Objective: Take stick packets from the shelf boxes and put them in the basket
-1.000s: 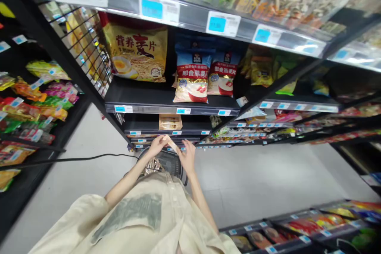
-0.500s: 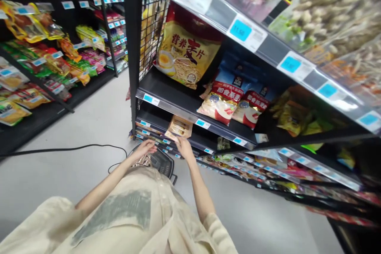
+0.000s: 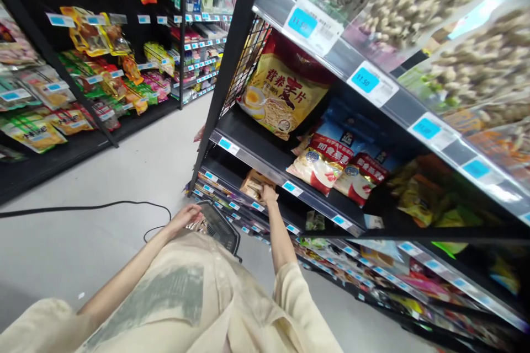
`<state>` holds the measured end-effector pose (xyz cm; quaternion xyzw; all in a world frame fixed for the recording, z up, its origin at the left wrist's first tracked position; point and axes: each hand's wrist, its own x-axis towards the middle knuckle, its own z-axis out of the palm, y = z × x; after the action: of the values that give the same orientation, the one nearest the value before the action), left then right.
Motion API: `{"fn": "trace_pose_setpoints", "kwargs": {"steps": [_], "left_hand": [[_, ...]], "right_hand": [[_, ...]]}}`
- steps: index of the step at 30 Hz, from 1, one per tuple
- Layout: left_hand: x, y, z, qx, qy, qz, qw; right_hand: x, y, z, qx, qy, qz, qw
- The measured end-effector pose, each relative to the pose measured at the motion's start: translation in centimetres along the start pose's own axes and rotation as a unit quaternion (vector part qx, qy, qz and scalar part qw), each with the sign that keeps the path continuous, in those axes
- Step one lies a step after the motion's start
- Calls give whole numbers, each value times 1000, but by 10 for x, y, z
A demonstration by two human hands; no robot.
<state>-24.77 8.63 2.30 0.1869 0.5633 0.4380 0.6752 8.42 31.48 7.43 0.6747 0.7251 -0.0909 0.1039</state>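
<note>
My right hand [image 3: 269, 194] reaches into a lower shelf, its fingers closed on the near side of a tan packet [image 3: 250, 184]. Part of that packet is hidden by the shelf above and by my fingers. Held low in front of me, my left hand [image 3: 187, 217] is loosely curled with nothing visible in it. Just beside it is a dark grey shopping basket [image 3: 226, 229]. A shiny wrapped item [image 3: 199, 225] shows inside the basket, mostly covered by my shirt and hand.
Above the packet, a shelf carries a large yellow-and-red cereal bag [image 3: 285, 88] and oatmeal bags [image 3: 321, 157]. Higher up are clear bags of peanuts [image 3: 418, 0]. Another snack rack [image 3: 95, 60] stands left across the grey floor [image 3: 153, 171]. A black cable [image 3: 91, 208] runs from the left.
My right hand has moved forward into the shelf with the tan packet. My left hand has shifted slightly left and down. The camera view has turned a little to the left.
</note>
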Motion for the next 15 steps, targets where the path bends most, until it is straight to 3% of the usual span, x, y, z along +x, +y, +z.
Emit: {"fn": "trace_pose_setpoints", "kwargs": {"steps": [3,6,11,15], "left_hand": [[-2,-1,-3,8,1,12,1000],[-4,-6,-8,11,0,18,1000],[-9,-13,-15,21,-4,0,1000],[-11,-13,-8,48,-36,4,998]], "right_hand": [[9,-14,7,-6,-1,-10,1000],[0,-20,18,-8,-5,-29,1000],[-47,-12,48,19,14,-72,997],[-93,6,78,92,32,-69,993]]}}
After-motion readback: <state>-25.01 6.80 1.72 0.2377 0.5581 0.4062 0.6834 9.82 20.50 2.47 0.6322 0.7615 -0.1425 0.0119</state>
